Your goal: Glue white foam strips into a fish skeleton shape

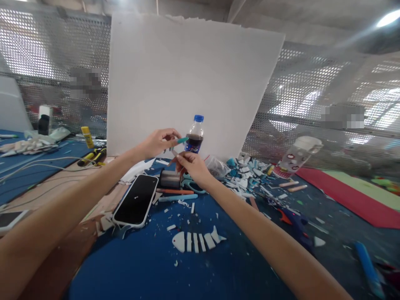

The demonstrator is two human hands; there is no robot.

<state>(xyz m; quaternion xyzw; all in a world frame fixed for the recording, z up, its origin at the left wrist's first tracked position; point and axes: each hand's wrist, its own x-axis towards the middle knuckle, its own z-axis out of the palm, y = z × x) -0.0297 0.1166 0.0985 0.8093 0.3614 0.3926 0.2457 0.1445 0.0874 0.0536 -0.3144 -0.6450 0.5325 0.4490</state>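
Presently, the left hand [161, 141] has its fingers clamped on a teal pen-like tool [183, 140] — the right hand [193, 163] pinches a small pale piece [174, 153] beside it. White fish segments [196, 242] lie in a row on the blue surface [140, 266] — nearer the viewer.

A plastic bottle [195, 136] with a blue cap and dark drink inside stands upright on the bench [140, 271]. Behind the bottle rises a large white board [187, 75], with a metal screen [300, 100] full of small holes to both sides. A phone [136, 200] lies face up in front and left of the bottle; farther left is a yellow glue stick [87, 137]. Well right of the bottle are a patterned jug [289, 158] and a flat red sheet [350, 200].
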